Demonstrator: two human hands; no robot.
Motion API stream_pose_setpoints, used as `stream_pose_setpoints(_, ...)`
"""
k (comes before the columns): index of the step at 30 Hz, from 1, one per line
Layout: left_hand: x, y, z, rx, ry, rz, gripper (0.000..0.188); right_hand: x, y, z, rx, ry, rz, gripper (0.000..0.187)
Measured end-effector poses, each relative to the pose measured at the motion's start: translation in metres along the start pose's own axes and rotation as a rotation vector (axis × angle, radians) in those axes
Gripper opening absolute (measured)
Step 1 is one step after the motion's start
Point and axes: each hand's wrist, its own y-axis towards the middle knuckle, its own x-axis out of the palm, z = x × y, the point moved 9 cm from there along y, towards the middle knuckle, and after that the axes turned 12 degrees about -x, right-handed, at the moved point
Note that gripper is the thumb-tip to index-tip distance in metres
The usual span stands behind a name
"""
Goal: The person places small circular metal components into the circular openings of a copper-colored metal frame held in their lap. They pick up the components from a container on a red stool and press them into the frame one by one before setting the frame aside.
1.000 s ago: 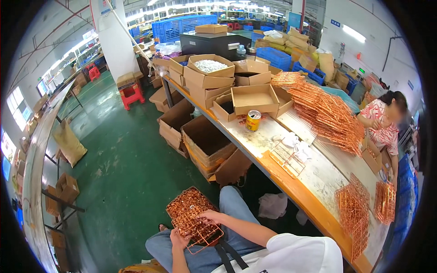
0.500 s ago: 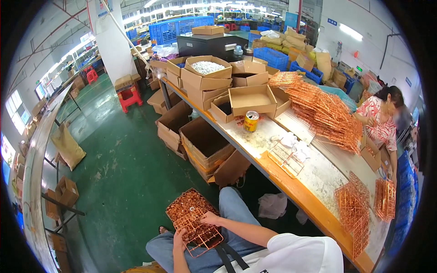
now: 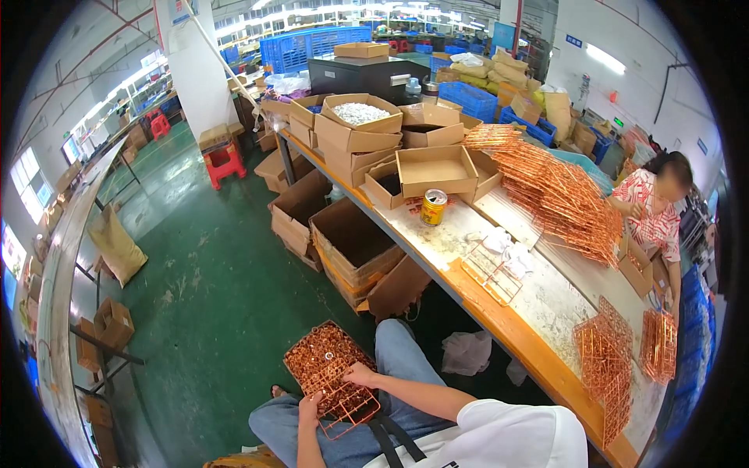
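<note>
On the person's lap, well below the long tabletop (image 3: pixel 499 327), sits the copper wire basket (image 3: pixel 328 376). Looks light & stiff, open grid, prob. bends if squeezed; best held by rim wires. Right hand (image 3: pixel 360 377) is clamped on its near edge, left hand (image 3: pixel 310 407) grips the lower corner. Fingertips hidden in mesh; basket contents can't be made out.

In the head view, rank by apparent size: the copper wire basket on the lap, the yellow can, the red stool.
1. Wire basket, though nearest the camera.
2. Red stool.
3. Yellow can.
</note>
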Motion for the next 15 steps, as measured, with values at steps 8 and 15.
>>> stream_pose_setpoints(8, 0.005, -0.023, 0.012, 0.045, -0.045, 0.063, 0.022, 0.002, -0.006, -0.006, -0.040, -0.095, 0.032, 0.016)
stream_pose_setpoints(15, 0.003, -0.009, 0.003, 0.086, 0.118, 0.029, 0.030, 0.000, -0.016, -0.014, -0.081, -0.101, 0.057, 0.018)
